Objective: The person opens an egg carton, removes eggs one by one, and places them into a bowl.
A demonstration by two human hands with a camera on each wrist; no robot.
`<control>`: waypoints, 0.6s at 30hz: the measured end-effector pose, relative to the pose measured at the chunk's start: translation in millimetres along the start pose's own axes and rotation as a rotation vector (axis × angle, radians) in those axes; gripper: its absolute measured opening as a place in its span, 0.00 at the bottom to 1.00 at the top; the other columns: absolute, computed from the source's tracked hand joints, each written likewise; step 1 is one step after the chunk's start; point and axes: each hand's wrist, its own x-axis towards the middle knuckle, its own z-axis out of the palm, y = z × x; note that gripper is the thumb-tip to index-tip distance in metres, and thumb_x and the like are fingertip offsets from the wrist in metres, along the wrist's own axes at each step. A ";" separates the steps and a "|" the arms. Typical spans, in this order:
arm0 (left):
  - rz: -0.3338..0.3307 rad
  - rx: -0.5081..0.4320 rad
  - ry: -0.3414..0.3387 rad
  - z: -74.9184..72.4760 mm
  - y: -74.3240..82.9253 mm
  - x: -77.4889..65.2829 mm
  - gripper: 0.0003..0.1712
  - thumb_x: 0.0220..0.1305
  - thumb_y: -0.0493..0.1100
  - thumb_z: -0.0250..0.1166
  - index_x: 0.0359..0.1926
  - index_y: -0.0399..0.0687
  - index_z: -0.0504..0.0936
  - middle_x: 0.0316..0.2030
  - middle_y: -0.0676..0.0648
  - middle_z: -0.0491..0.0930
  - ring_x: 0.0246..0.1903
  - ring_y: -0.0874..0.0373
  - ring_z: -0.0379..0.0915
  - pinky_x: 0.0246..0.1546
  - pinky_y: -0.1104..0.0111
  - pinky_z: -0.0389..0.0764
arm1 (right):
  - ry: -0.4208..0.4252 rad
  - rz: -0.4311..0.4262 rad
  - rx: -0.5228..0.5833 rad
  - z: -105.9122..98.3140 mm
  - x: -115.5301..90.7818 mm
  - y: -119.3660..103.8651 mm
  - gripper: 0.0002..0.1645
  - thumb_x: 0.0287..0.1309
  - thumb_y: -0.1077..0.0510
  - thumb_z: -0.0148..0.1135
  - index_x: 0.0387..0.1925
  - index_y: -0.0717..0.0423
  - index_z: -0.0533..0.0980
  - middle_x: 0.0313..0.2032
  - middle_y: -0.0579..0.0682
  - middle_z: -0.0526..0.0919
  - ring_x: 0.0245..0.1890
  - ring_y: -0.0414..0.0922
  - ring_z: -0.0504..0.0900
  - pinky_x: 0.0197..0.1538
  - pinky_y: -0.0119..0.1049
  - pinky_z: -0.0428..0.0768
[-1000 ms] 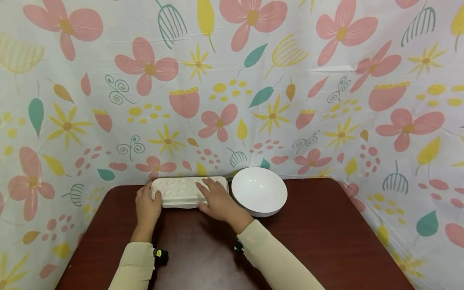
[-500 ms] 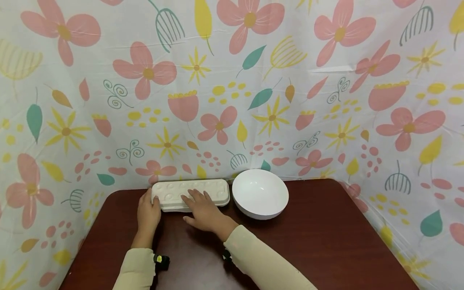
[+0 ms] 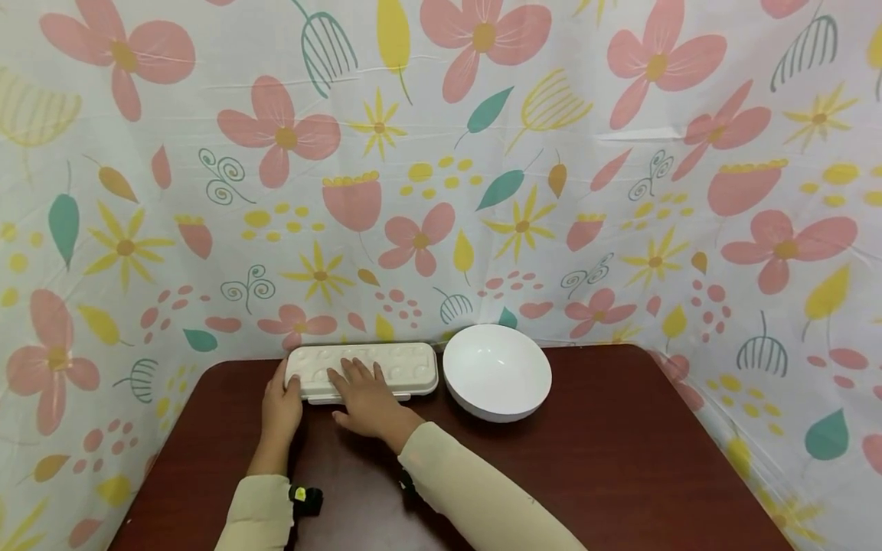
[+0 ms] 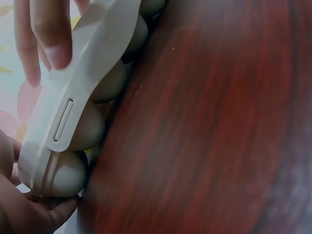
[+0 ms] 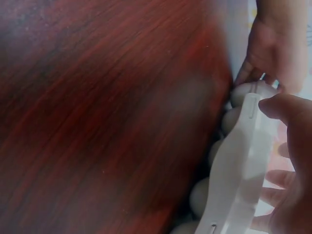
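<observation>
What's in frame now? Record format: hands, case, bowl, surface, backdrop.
left_hand: left hand grips the left end of the white case
right_hand: right hand, fingers spread over the case's top
case: white case, long; front flap with rounded shapes below; latching unclear
bowl: white bowl, upright, right of case
surface: reddish-brown table
backdrop: floral sheet

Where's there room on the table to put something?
On the table, right of the white bowl, out to the edge; a smaller patch lies between the sleeves. Back left is crowded: left hand and right hand at the white box, beside the bowl.
</observation>
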 end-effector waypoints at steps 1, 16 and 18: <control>-0.013 -0.013 -0.006 -0.1 -0.1 0.1 0.34 0.80 0.52 0.41 0.81 0.50 0.49 0.76 0.30 0.52 0.76 0.32 0.46 0.74 0.38 0.51 | -0.002 0.007 -0.010 1.3 1.6 -0.8 0.46 0.70 0.34 0.53 0.81 0.38 0.48 0.81 0.49 0.50 0.81 0.48 0.50 0.78 0.55 0.58; -0.126 -0.203 -0.087 1.1 -4.3 -2.0 0.36 0.79 0.62 0.38 0.81 0.68 0.41 0.81 0.48 0.41 0.80 0.42 0.36 0.77 0.41 0.44 | -0.031 0.151 -0.217 15.7 19.8 -23.3 0.53 0.66 0.27 0.52 0.81 0.35 0.40 0.81 0.49 0.49 0.81 0.50 0.51 0.76 0.59 0.60; -0.124 -0.202 -0.090 1.3 -3.7 -0.8 0.36 0.79 0.63 0.38 0.81 0.68 0.41 0.82 0.48 0.40 0.80 0.41 0.36 0.77 0.39 0.44 | -0.038 0.158 -0.286 16.9 23.6 -24.6 0.52 0.66 0.26 0.50 0.81 0.34 0.40 0.80 0.49 0.50 0.80 0.50 0.52 0.75 0.59 0.62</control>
